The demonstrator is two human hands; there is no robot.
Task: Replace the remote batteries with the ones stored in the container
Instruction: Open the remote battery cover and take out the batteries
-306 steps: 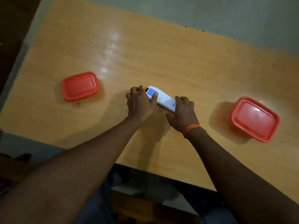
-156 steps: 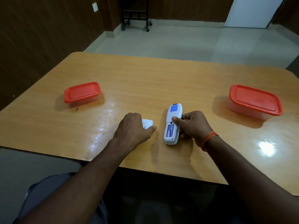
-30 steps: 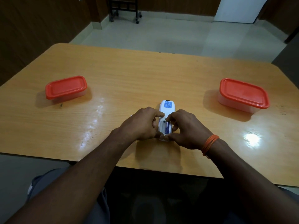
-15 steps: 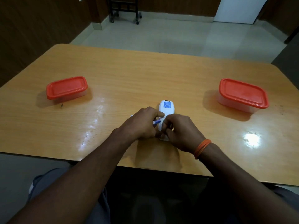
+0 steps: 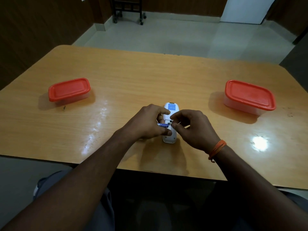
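Orange-red lid on the left container (image 5: 69, 89), a clear tub sitting closed toward the left edge of the wooden desk (image 5: 133, 77), well away from everything else. Moving in, the left hand (image 5: 146, 121) is over the middle of the desk with its fingers (image 5: 167, 131) closed around a small blue battery (image 5: 164, 125), which lies sideways right at the left side of the remote. The white remote (image 5: 169, 137) is flat on the desk, back side up, blue label at the far end, with the battery bay open between the two hands; can't really make out what's inside the bay. The right hand (image 5: 194, 128), orange thread band (image 5: 216, 149) on the wrist, hovers just over the remote's right side, thumb and index pinched close together at the end of the battery, though I can't tell if they actually grip it. Far right there's the bigger container (image 5: 249, 97), same red lid, also shut, near the desk's right edge. Behind it all is pale floor and a dark wheeled stand (image 5: 127, 10).
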